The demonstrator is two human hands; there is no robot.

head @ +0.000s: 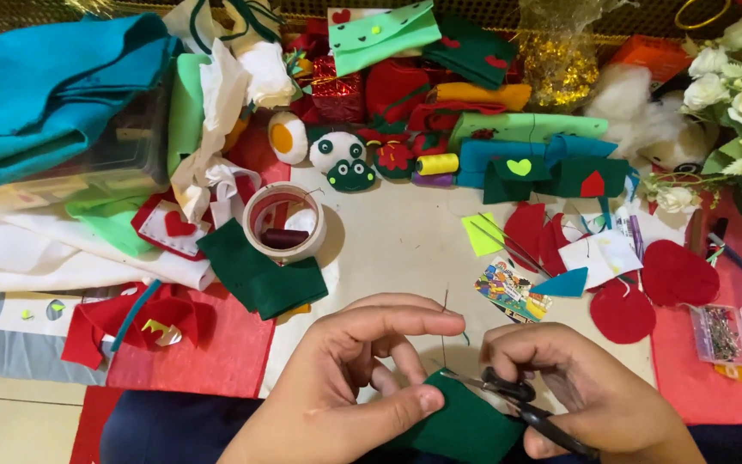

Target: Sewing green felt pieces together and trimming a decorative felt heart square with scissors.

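Dark green felt piece (pixel 465 425) is held low at the frame's bottom centre, over a cream tabletop (pixel 388 249) crowded with felt scraps. Flat, one edge slightly curled. It is pinched by the left hand (pixel 345 387), thumb on top, forefinger stretched out above it. Black-handled scissors (pixel 526 408) are gripped closed-fisted by the right hand (pixel 586 395), blades laid on the felt. Tape roll (pixel 285 222), red felt circles (pixel 646 292) and a clear pin box (pixel 736 333) are seen beyond.

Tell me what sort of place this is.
Probably a home felt-craft table. Folded felt sheets and cut red felt shapes cover it, a pin box sits nearby, and the right hand holds scissors over green felt.
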